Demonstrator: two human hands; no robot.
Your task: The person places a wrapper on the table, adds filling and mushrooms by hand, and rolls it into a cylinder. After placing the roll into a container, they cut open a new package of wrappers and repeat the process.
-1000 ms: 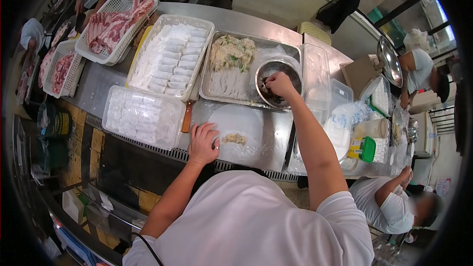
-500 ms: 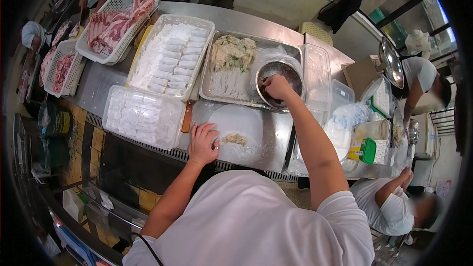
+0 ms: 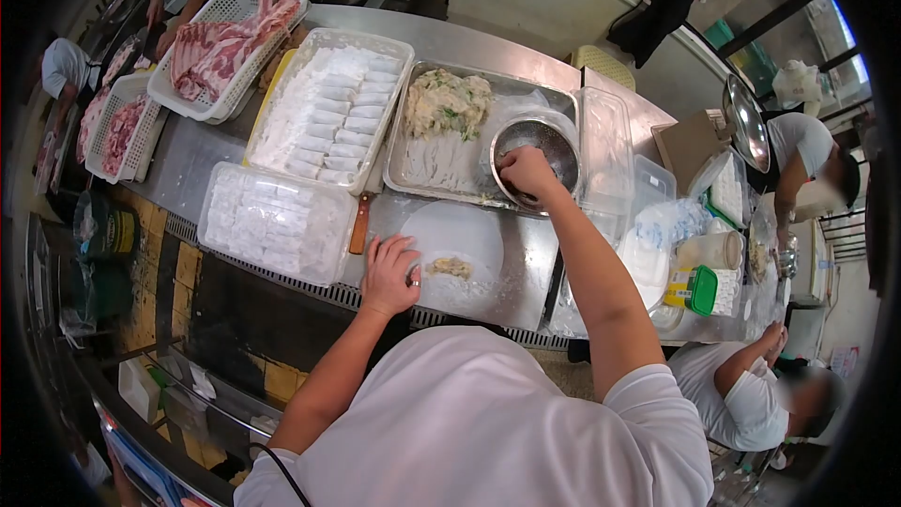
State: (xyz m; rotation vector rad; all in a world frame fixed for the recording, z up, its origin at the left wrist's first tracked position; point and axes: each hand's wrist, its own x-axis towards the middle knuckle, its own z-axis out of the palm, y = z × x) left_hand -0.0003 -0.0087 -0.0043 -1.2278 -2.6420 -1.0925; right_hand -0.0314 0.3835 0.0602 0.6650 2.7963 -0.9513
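My left hand [image 3: 391, 274] lies on the steel counter with its fingers spread, beside the left edge of a thin white round sheet [image 3: 474, 233]. A small strip of pale filling [image 3: 450, 268] sits on the sheet's lower part. My right hand [image 3: 527, 172] reaches into a metal bowl [image 3: 564, 152], fingers bent downward; their tips and anything between them are hidden. The bowl stands in the right part of a metal tray [image 3: 399, 164], where a mound of filling with green bits [image 3: 446, 101] is heaped at the left. A wooden handle [image 3: 359, 223] lies above my left hand.
White rolls in powder fill a tub [image 3: 404, 49]; a lidded container [image 3: 272, 223] is below it. White baskets [image 3: 161, 94] of raw meat stand far left. Clear containers [image 3: 605, 131] and a green-lidded tub [image 3: 701, 290] are at right. Co-workers [image 3: 737, 385] are at the right and upper left.
The view has shifted very slightly. My right hand has moved a little within the bowl. My left hand stays on the counter.
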